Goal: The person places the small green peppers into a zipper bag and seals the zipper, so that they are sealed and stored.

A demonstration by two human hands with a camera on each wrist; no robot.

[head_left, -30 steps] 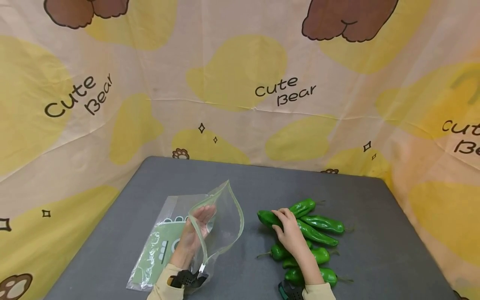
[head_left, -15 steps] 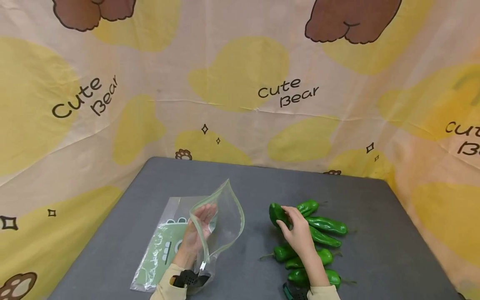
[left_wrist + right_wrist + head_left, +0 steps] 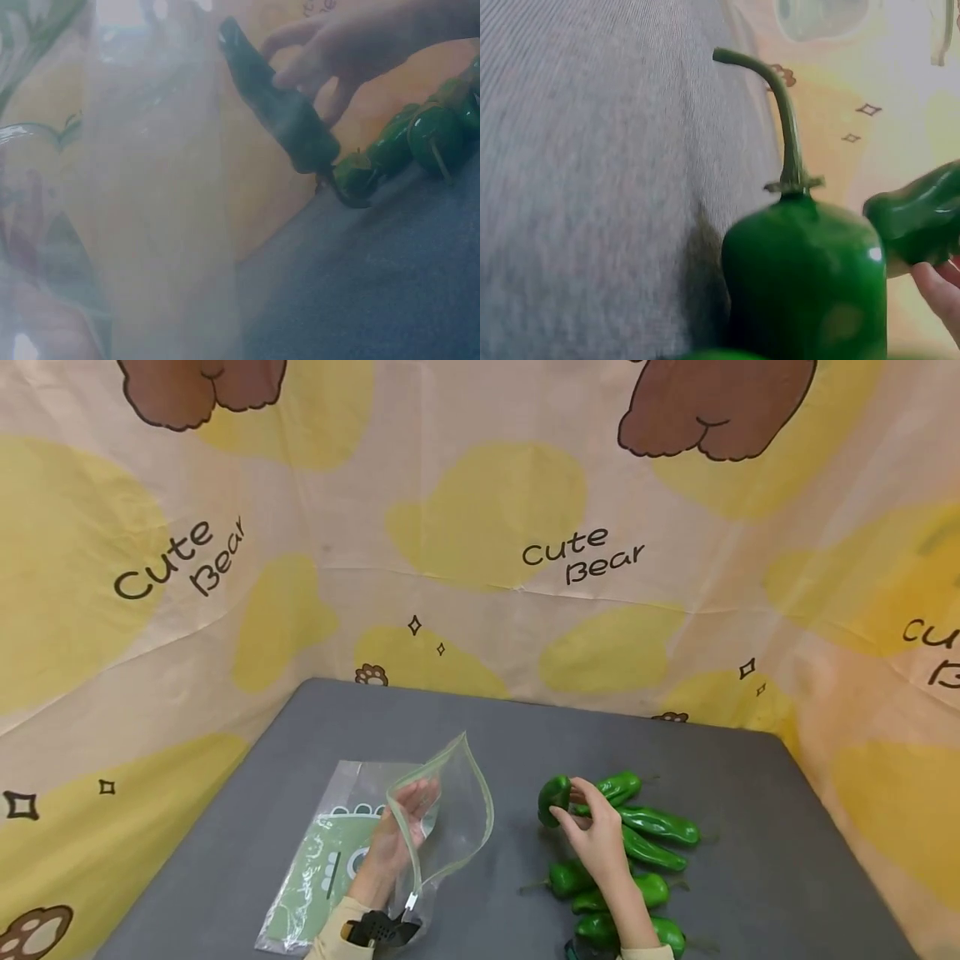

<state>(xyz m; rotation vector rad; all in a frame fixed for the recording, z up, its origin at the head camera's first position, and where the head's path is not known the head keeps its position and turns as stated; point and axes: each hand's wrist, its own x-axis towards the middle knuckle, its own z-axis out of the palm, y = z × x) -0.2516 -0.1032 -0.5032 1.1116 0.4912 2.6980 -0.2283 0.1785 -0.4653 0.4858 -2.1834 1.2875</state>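
My right hand (image 3: pixel 602 842) pinches a long green pepper (image 3: pixel 553 802) between thumb and fingers. In the left wrist view this pepper (image 3: pixel 277 105) hangs slanted, stem end low, just above the table. My left hand (image 3: pixel 401 831) lies palm up with fingers extended, partly seen through a clear zip bag (image 3: pixel 459 814). The bag's green-edged mouth gapes toward the right hand. Hazy plastic covers much of the left wrist view. Close up in the right wrist view stands another pepper (image 3: pixel 806 277), its stem curving upward.
Several more green peppers (image 3: pixel 660 825) lie in a loose row under and beside the right forearm. A flat plastic bag with a green print (image 3: pixel 307 868) lies on the grey table (image 3: pixel 750 793) at left. A patterned cloth (image 3: pixel 480 527) hangs behind and around the table.
My right hand has lifted the pepper off the pile and turned it more upright, moving it slightly right. My left hand and the bag keep nearly the same pose; the view has shifted slightly.
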